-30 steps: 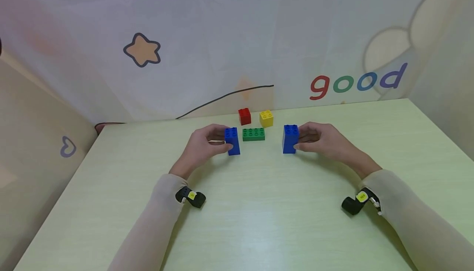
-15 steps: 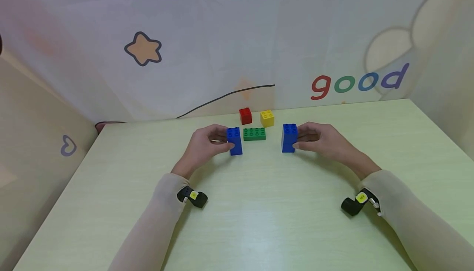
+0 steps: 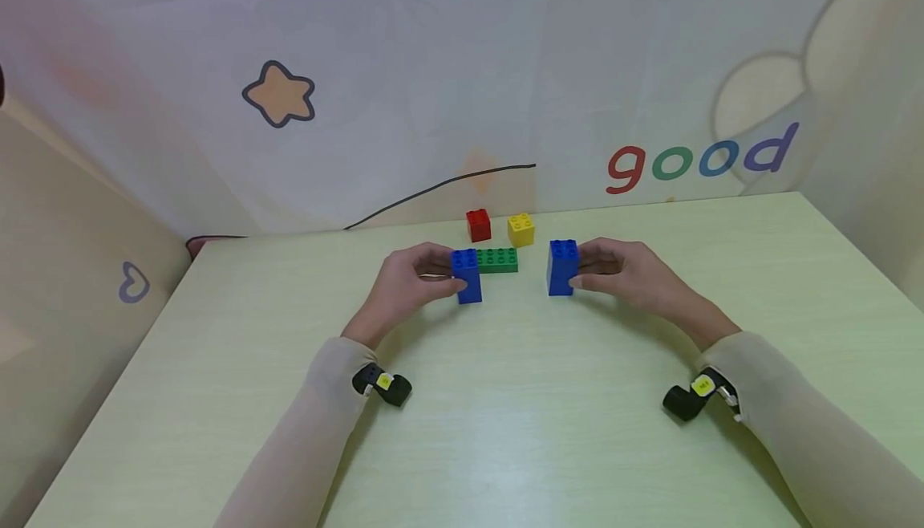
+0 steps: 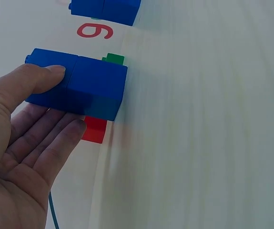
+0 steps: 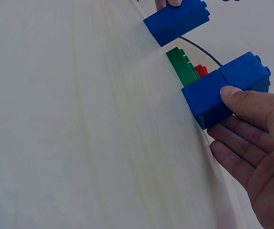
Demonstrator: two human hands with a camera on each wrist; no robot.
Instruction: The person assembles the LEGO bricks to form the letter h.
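My left hand [image 3: 407,283] pinches a stack of two blue toy bricks [image 3: 468,278] between thumb and fingers. Its stack stands upright with the studs on top and overlaps the left end of the green brick [image 3: 500,261] in the head view. Across from it, my right hand [image 3: 628,271] grips a second blue stack [image 3: 561,269], also upright, thumb on the near face. A seam between the two bricks shows on the left stack [image 4: 77,83] in the left wrist view and on the right stack [image 5: 222,88] in the right wrist view. A gap separates the stacks.
Behind the green brick, a red brick [image 3: 479,225] and a yellow brick [image 3: 520,229] sit near the table's back edge. A printed cloth wall [image 3: 433,95] rises right behind the pale table [image 3: 462,432].
My left hand has moved right with its blue stack, which now covers part of the green brick. My right hand and its stack have shifted slightly left, narrowing the gap.
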